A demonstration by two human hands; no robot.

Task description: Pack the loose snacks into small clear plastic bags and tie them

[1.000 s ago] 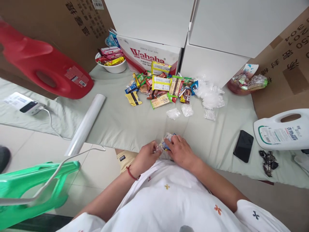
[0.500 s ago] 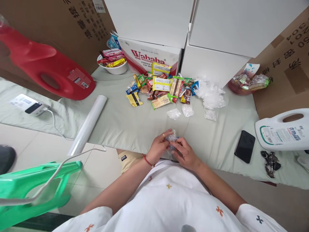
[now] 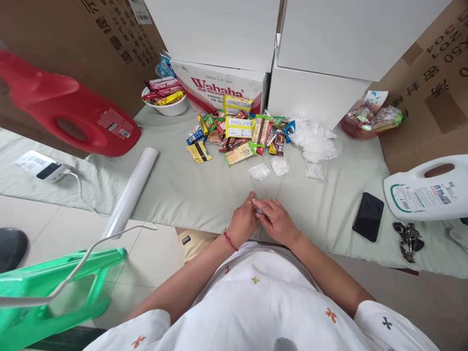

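Note:
My left hand [image 3: 244,222] and my right hand [image 3: 278,222] meet at the near edge of the cloth-covered surface, fingers closed together. Between them shows a small bit of crumpled clear plastic bag [image 3: 259,210], mostly covered by the fingers. Farther out lie two folded clear plastic bags [image 3: 259,171], with another folded bag [image 3: 314,171] to their right. Behind these is a heap of wrapped snacks [image 3: 239,129] in yellow, green, red and blue packets. A pile of loose clear bags [image 3: 313,139] sits beside the snacks.
At left are a red detergent jug [image 3: 69,107], a plastic-film roll [image 3: 132,190], a white device [image 3: 47,168] and a green stool [image 3: 62,292]. A snack bowl [image 3: 171,108] stands by the Wahaha box [image 3: 219,87]. At right lie a phone [image 3: 368,217], keys [image 3: 408,241] and a white jug [image 3: 427,190].
My hands have drawn closer together around the plastic bag, so less of it shows. The right fingers now overlap the left. The whole view has shifted slightly.

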